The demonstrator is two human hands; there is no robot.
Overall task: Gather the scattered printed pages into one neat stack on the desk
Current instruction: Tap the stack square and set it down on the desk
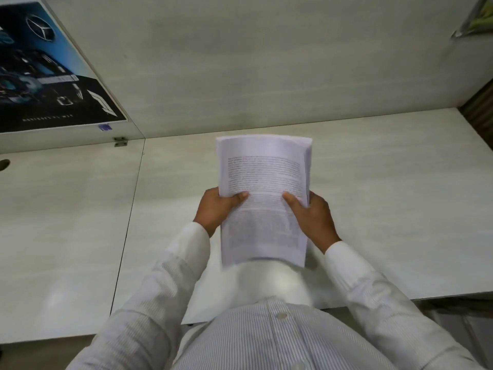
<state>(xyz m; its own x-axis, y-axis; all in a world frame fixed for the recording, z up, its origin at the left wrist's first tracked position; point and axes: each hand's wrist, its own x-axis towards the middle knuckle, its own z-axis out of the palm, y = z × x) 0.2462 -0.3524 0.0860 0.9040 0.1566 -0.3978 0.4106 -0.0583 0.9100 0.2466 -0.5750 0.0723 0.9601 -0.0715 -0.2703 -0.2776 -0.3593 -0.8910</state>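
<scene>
A stack of printed pages (264,180) with dense black text is held above the pale desk (373,196), near the middle of the view. My left hand (217,209) grips its left edge, thumb on the top sheet. My right hand (310,214) grips the right edge the same way. The far end of the stack curls upward slightly, and its near end is blurred over my shirt. I see no loose pages lying on the desk.
A dark car poster (40,76) hangs on the left partition wall. A white partition (266,62) backs the desk. A seam (130,209) separates a second desk panel on the left, with a cable hole (4,164) at the far left edge.
</scene>
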